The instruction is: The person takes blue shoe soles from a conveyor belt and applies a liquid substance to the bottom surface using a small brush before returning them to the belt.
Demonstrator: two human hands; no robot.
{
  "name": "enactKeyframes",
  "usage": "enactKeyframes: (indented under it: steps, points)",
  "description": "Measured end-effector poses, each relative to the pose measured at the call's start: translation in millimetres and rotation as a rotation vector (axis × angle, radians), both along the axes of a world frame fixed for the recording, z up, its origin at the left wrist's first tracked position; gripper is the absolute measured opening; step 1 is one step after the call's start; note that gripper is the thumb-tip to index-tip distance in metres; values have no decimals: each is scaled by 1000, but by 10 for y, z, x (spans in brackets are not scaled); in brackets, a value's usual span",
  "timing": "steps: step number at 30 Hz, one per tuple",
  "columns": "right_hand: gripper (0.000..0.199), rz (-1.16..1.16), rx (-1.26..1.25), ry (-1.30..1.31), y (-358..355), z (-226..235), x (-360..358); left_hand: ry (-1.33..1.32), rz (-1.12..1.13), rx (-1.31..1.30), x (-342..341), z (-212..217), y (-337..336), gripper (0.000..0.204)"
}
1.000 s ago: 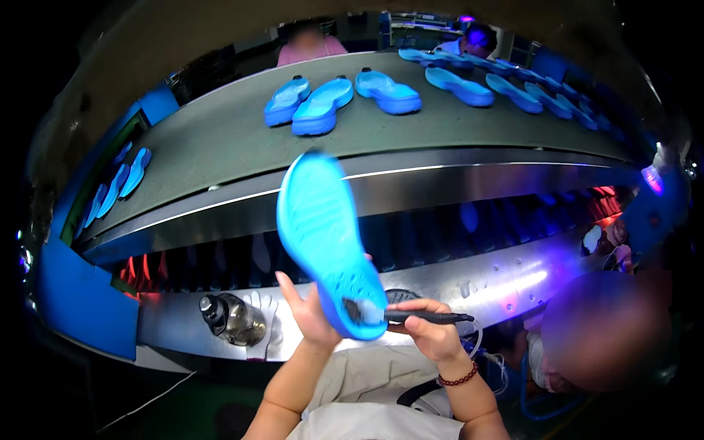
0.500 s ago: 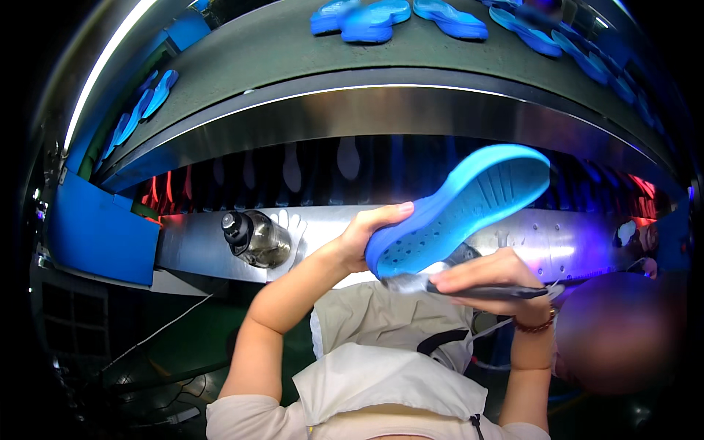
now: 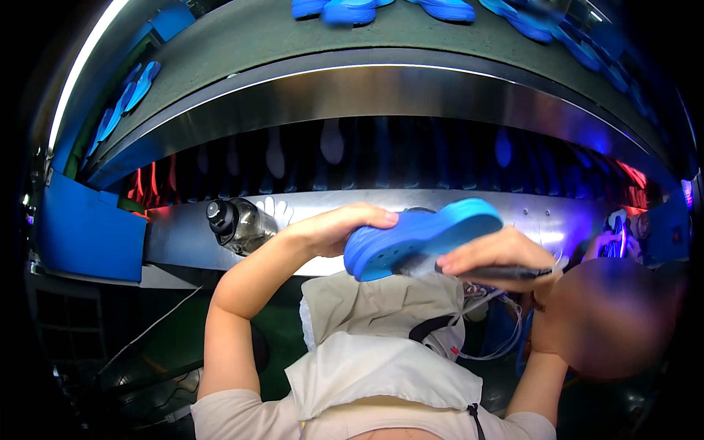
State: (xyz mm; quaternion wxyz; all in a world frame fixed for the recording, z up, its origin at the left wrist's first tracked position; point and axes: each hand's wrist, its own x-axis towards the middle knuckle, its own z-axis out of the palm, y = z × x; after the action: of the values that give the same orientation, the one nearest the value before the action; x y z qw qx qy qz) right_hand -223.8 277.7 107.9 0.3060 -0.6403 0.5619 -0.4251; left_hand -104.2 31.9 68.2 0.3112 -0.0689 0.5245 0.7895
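Observation:
My left hand [image 3: 345,229] grips one end of a blue shoe sole [image 3: 447,227], thumb on the upper edge, holding it above my lap. The sole is tilted, its thick side wall facing me and part of its holed inner face showing. In my right hand [image 3: 502,253] is a brush [image 3: 506,273] with a dark handle. Its pale bristles, smeared by motion, are at the sole's lower edge; whether they press on it I cannot tell.
A dark-capped clear bottle [image 3: 240,227] and a white glove [image 3: 276,210] lie on the metal ledge [image 3: 180,235]. Beyond runs a green conveyor belt [image 3: 257,62] carrying several blue soles [image 3: 444,10]. At right, another person's hands [image 3: 605,246] are close by.
The sole has turned so its inner face shows less and its side wall more, with its far end lower. My right hand and brush stay beside it. The view has shifted slightly.

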Motion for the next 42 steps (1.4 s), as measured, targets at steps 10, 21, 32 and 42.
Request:
enactKeyframes:
  steps: [10,21,32,42]
  points:
    - [21,-202,-45,35,148,-245,179,45,194,251,166,27,-194,57]
    - [19,-696,-190,-123,-332,-582,357,87,645,690,-84,-679,472,91]
    - [20,-622,-337,123,-346,-207,416,262,770,752,-70,-393,487,90]
    - [21,-415,-292,60,-214,-245,497,349,927,656,-125,-226,376,85]
